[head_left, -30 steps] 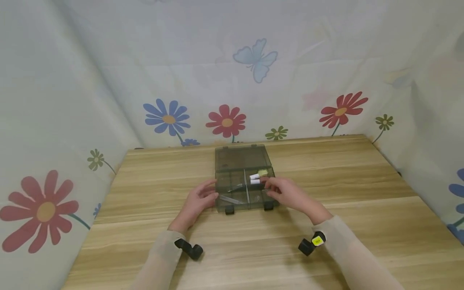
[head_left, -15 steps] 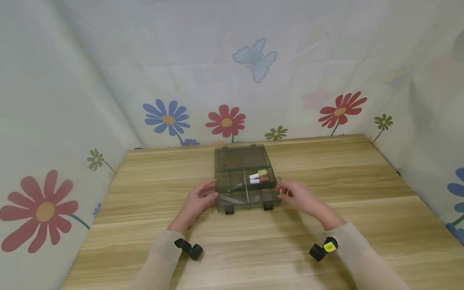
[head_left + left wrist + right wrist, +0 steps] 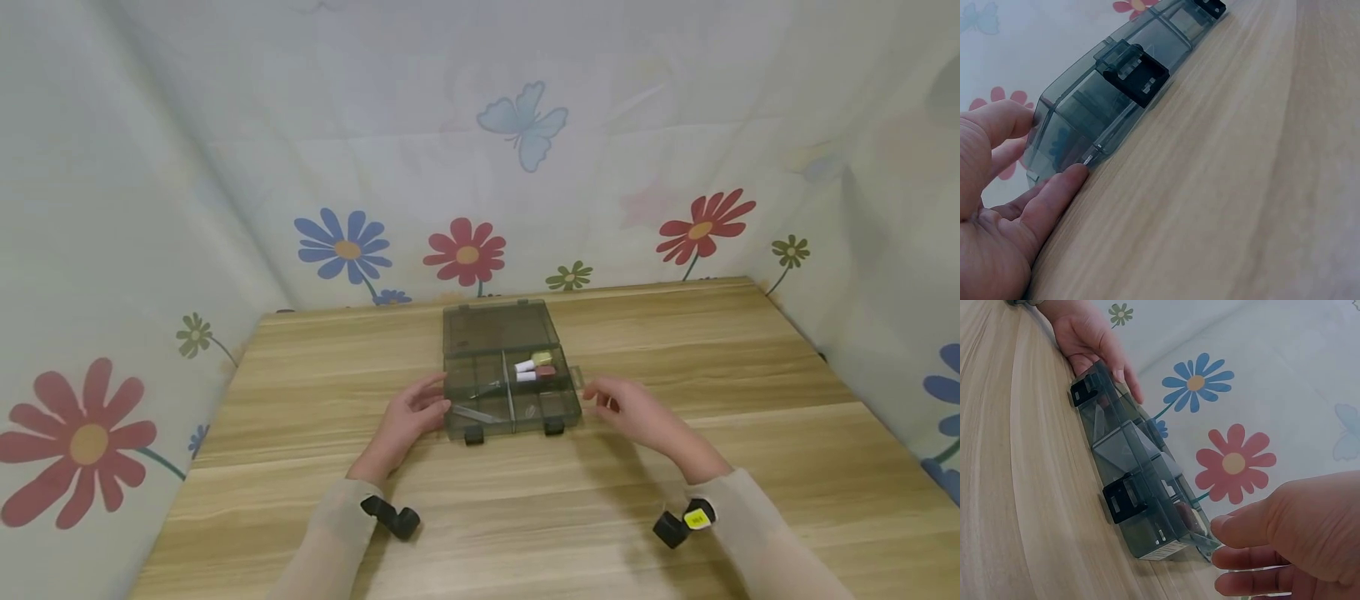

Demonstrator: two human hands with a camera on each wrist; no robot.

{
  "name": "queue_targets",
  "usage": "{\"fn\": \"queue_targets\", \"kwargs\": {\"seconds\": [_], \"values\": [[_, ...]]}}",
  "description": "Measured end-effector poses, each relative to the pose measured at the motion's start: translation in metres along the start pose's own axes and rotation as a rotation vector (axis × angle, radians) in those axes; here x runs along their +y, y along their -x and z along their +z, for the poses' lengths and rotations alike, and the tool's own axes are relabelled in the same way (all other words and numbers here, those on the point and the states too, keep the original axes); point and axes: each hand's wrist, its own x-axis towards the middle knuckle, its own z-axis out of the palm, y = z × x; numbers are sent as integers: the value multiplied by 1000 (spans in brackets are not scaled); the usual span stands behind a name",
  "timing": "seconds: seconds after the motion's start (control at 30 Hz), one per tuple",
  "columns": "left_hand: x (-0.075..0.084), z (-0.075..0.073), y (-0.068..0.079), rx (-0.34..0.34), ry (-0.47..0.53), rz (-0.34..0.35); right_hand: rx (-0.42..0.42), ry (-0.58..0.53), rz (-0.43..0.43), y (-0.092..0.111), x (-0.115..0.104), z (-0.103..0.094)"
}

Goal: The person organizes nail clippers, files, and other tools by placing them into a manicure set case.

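Observation:
A translucent dark grey compartment box point(image 3: 480, 379) sits on the wooden table, its lid point(image 3: 498, 327) folded back behind it. Side by side in the back right compartment are two small nail polish bottles with white caps, one yellow point(image 3: 542, 358) and one dark red point(image 3: 547, 372). Thin slender items point(image 3: 480, 414) lie on the left side of the box, and a small clear loop point(image 3: 530, 411) is at front right. My left hand point(image 3: 405, 421) touches the box's left end with relaxed fingers. Just off the right end, my right hand point(image 3: 633, 412) is loosely curled, holding nothing.
Two black latches point(image 3: 1138, 75) hang at the box's front side, and a handle loop point(image 3: 577, 377) sticks out at its right. Behind the table point(image 3: 337, 350) hangs a pale cloth with printed flowers. Black wrist cameras point(image 3: 393, 517) are strapped over both sleeves.
My right hand has let go of the dark red nail polish bottle and drawn back rightward out of the box, leaving that bottle in plain view. The left hand has stayed at the box's left end.

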Motion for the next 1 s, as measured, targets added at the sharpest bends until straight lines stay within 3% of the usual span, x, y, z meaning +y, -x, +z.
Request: {"fn": "queue_targets", "kwargs": {"seconds": [1.0], "values": [[4,2,2,3,-14,6,-2,6,39,32,17,-11]]}}
